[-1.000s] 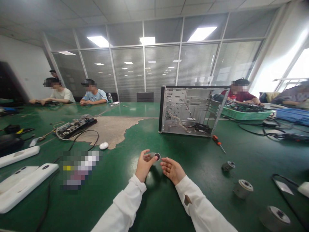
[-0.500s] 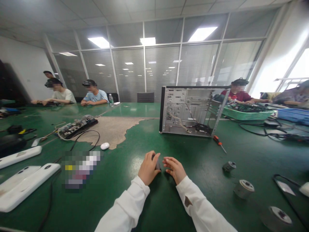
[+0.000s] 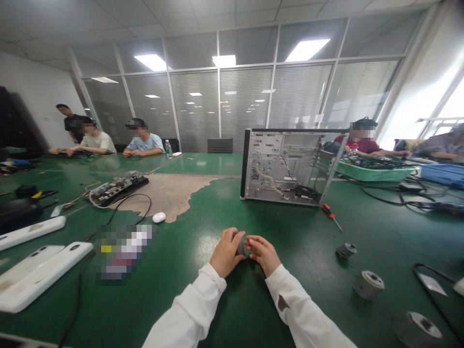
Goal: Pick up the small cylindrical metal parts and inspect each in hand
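Observation:
My left hand [image 3: 227, 252] is wrapped round a small grey cylindrical part [image 3: 240, 246] just above the green table [image 3: 250, 309], and its fingers hide much of that part. Close beside it on the right, my right hand [image 3: 264, 253] has its fingers curved and apart, with nothing visible between them. Its fingertips are near the grey part; whether they touch it I cannot tell. Three grey metal cylinders stand to the right: a small one [image 3: 346, 250], a middle one [image 3: 369, 285] and a large one [image 3: 418, 329].
An open computer case [image 3: 282, 166] stands ahead, with a screwdriver [image 3: 331, 216] beside it. White devices [image 3: 43, 280], cables and a circuit assembly [image 3: 118, 189] lie at left. Green [image 3: 377, 170] and blue baskets sit at far right. Several people are around the table.
My left hand and the grey part have moved slightly right, closer to my right hand. A standing person at far left shows more. The whole view has shifted a little.

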The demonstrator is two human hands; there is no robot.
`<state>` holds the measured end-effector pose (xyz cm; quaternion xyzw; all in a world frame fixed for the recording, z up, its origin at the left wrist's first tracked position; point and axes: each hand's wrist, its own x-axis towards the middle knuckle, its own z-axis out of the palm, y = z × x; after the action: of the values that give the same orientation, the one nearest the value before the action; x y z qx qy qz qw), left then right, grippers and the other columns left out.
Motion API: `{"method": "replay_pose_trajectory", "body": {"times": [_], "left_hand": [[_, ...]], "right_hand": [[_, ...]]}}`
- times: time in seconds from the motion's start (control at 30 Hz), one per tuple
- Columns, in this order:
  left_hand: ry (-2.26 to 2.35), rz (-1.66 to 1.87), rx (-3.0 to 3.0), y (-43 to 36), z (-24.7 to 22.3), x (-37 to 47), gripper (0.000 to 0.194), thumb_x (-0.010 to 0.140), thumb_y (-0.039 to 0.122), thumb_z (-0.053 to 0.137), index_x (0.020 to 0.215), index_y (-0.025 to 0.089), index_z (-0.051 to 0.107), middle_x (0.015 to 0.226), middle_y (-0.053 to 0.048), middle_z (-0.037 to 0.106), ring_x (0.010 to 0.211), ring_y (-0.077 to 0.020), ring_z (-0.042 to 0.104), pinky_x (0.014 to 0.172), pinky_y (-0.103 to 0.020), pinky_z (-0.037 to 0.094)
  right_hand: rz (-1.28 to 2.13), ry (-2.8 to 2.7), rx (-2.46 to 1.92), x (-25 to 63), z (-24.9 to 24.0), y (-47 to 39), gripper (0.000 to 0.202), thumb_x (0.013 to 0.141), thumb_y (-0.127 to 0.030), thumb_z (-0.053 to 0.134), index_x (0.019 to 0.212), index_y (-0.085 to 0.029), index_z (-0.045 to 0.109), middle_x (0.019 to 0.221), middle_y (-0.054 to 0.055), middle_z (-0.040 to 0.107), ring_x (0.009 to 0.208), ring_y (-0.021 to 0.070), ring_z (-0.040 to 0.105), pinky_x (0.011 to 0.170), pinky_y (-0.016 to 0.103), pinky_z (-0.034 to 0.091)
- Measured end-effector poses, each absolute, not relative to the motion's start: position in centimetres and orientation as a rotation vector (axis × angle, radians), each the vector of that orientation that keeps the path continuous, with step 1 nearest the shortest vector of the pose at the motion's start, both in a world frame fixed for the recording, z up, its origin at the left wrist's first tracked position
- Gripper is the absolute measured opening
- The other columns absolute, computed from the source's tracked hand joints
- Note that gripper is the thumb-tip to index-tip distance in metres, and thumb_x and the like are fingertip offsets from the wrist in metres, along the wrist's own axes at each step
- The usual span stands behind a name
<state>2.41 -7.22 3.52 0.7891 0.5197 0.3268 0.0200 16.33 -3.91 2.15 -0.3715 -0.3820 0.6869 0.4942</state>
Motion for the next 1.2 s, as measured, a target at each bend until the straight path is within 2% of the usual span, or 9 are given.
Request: {"method": "replay_pose_trajectory", "body": {"times": [0.13, 0.43, 0.67, 0.87, 1.1, 1.2], "left_hand": [[1.575, 1.034, 2.416, -7.2, 3.4, 2.6, 0.064, 0.058, 0.008, 0.063, 0.114, 0.027, 0.037, 0.107, -0.005, 0.038, 0.103, -0.0226, 0.037, 0.087, -0.04, 0.038], [1.518, 1.144, 2.242, -7.5, 3.3, 2.8, 0.064, 0.06, 0.009, 0.061, 0.116, 0.026, 0.035, 0.108, -0.005, 0.038, 0.104, -0.0207, 0.04, 0.088, -0.038, 0.036], [1.481, 1.137, 2.142, -7.4, 2.4, 2.5, 0.066, 0.059, 0.011, 0.062, 0.117, 0.025, 0.033, 0.107, -0.005, 0.043, 0.101, -0.0208, 0.043, 0.087, -0.039, 0.036], [1.474, 1.148, 2.17, -7.4, 2.3, 2.5, 0.059, 0.063, 0.013, 0.057, 0.117, 0.023, 0.033, 0.107, -0.006, 0.044, 0.101, -0.0202, 0.043, 0.089, -0.038, 0.035], [1.462, 1.179, 2.162, -7.4, 2.1, 2.2, 0.058, 0.062, 0.01, 0.053, 0.115, 0.019, 0.034, 0.105, -0.007, 0.045, 0.1, -0.0208, 0.042, 0.089, -0.038, 0.034], [1.439, 1.201, 2.133, -7.5, 1.8, 1.9, 0.061, 0.06, 0.009, 0.054, 0.116, 0.019, 0.033, 0.104, -0.007, 0.045, 0.099, -0.0216, 0.043, 0.089, -0.039, 0.035]], "right_hand": [[1.663, -0.928, -0.89, 16.3, 2.2, -4.0, 0.025, 0.051, -0.029, 0.068, 0.072, -0.016, 0.062, 0.069, 0.002, 0.062, 0.057, 0.0117, 0.055, 0.043, 0.02, 0.039], [1.624, -0.972, -0.928, 16.2, 2.4, -4.3, 0.024, 0.048, -0.026, 0.07, 0.069, -0.017, 0.063, 0.069, 0.003, 0.062, 0.057, 0.0129, 0.055, 0.043, 0.021, 0.039], [1.6, -1.1, -0.929, 16.4, 1.3, -4.0, 0.027, 0.049, -0.024, 0.07, 0.074, -0.018, 0.063, 0.076, 0.003, 0.063, 0.06, 0.0132, 0.055, 0.047, 0.022, 0.04], [1.452, -1.356, -0.907, 16.2, 1.1, -4.3, 0.031, 0.053, -0.026, 0.068, 0.082, -0.019, 0.06, 0.082, 0.003, 0.061, 0.063, 0.0145, 0.054, 0.049, 0.024, 0.041], [1.255, -1.567, -0.941, 15.8, 0.7, -5.0, 0.038, 0.058, -0.027, 0.064, 0.094, -0.021, 0.054, 0.094, 0.004, 0.057, 0.071, 0.0152, 0.054, 0.066, 0.031, 0.045], [1.193, -1.616, -0.97, 15.6, 0.3, -5.1, 0.04, 0.059, -0.03, 0.063, 0.096, -0.022, 0.054, 0.096, 0.005, 0.057, 0.073, 0.0159, 0.054, 0.067, 0.032, 0.046]]}}
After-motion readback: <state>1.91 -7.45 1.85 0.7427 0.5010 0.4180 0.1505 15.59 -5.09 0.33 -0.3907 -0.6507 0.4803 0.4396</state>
